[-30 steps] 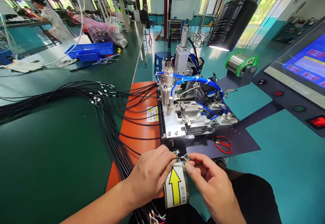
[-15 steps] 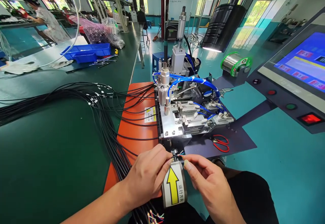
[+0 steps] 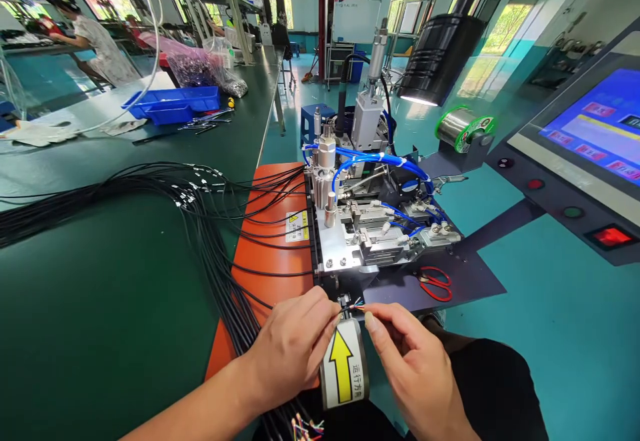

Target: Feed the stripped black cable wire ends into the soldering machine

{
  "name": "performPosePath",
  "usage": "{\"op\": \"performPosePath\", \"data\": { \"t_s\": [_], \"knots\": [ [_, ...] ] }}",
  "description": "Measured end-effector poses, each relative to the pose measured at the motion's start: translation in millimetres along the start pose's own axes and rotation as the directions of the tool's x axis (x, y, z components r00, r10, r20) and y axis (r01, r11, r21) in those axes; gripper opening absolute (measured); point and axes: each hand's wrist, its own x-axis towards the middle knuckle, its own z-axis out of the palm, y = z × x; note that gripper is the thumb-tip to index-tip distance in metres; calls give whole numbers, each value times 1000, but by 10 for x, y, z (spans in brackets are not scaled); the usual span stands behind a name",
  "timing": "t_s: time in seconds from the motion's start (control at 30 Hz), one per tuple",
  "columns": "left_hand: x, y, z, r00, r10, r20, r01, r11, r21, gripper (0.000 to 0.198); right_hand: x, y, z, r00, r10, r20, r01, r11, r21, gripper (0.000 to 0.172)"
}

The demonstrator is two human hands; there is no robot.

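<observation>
Between thumb and fingertips, my left hand [image 3: 300, 341] pinches a black cable near its stripped end. Thin coloured wires [image 3: 357, 305] fan out of that end toward the right. My right hand [image 3: 415, 361] pinches the tip of one or more of these wires, its thumb and index finger together. Both hands are just above a drum with a yellow arrow label [image 3: 345, 367]. Right behind them stands the machine [image 3: 380, 227] with metal clamps and blue tubes. A bundle of black cables [image 3: 215, 261] runs down beside my left hand, its coloured wire ends [image 3: 305, 427] at the bottom edge.
Red-handled scissors [image 3: 435, 283] lie on the dark plate at right. A control panel [image 3: 575, 187], a lamp [image 3: 443, 54] and a solder spool [image 3: 465, 127] stand beyond. Blue trays [image 3: 173, 104] rest on the green table [image 3: 100, 307]. A person [image 3: 95, 41] sits at far left.
The tall cylinder unit at the machine's back has shifted to the right. Both hands keep nearly the same place and pinch.
</observation>
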Motion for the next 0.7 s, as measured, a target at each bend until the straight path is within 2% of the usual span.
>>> {"op": "performPosePath", "data": {
  "t_s": [0.17,0.37,0.53,0.7],
  "knots": [
    [-18,-1,11,1000,22,-4,-22,999,44,16,-7,17,40,978,-200,-51,189,967,-169,19],
    [-29,-20,24,999,46,9,-47,995,93,15,-14,55,78,890,-454,-40,418,850,-320,21],
    [-32,-7,22,999,52,-7,-51,990,129,16,-23,83,88,868,-496,-4,449,790,-418,26],
    [-23,4,14,998,56,0,-56,991,122,15,-20,88,109,886,-463,-19,415,811,-413,25]
  ]
}}
